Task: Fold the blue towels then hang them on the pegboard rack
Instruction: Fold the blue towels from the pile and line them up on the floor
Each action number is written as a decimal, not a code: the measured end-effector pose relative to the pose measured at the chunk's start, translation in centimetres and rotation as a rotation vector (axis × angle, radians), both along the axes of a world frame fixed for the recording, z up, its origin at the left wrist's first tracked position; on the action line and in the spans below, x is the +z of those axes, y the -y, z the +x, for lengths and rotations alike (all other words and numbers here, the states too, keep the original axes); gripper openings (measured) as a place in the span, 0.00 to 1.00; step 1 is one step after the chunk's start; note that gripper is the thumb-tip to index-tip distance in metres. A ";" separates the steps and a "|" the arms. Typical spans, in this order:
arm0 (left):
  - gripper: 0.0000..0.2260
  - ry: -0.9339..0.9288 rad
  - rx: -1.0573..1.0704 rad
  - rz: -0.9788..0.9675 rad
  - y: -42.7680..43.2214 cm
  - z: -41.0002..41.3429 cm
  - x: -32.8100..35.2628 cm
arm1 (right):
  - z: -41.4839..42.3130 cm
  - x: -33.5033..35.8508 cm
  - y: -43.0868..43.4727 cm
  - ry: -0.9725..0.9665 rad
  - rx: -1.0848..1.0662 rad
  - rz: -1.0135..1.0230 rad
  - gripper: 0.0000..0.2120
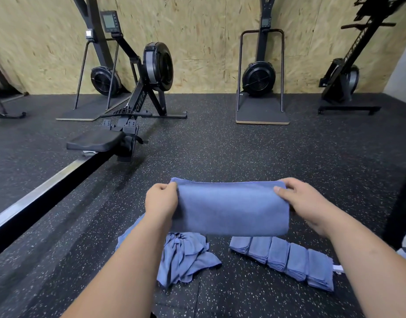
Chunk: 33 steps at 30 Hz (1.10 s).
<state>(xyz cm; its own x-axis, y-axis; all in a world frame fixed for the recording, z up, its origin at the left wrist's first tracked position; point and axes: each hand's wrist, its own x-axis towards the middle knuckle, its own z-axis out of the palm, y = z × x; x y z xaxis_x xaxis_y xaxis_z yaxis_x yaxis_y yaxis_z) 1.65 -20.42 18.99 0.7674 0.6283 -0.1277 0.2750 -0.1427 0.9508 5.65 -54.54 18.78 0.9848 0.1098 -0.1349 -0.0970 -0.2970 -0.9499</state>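
A blue towel (231, 207), folded over into a wide band, hangs in the air in front of me. My left hand (160, 200) grips its upper left corner and my right hand (300, 200) pinches its upper right corner. Below it on the floor lies a crumpled heap of blue towels (186, 258). To the right of the heap, several folded blue towels (287, 260) lie in a row, overlapping. No pegboard rack is in view.
The floor is black speckled rubber (243, 145). A rowing machine (119, 138) with its long rail runs along the left. Two ski machines (261, 83) stand against the chipboard wall at the back. A dark upright post (401, 203) is at the right edge.
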 end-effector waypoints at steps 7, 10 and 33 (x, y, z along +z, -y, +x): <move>0.12 0.005 -0.090 0.059 0.4 0.6 -1.0 | 1.2 -1.1 0.1 0.018 -0.316 0.085 0.13; 0.17 0.017 -0.081 0.026 0.2 0.8 -1.4 | 1.1 -0.7 0.1 -0.042 -0.288 0.212 0.21; 0.25 0.116 -0.547 -0.016 -1.3 0.2 -1.5 | 0.3 -0.2 1.6 0.200 -0.006 -0.054 0.28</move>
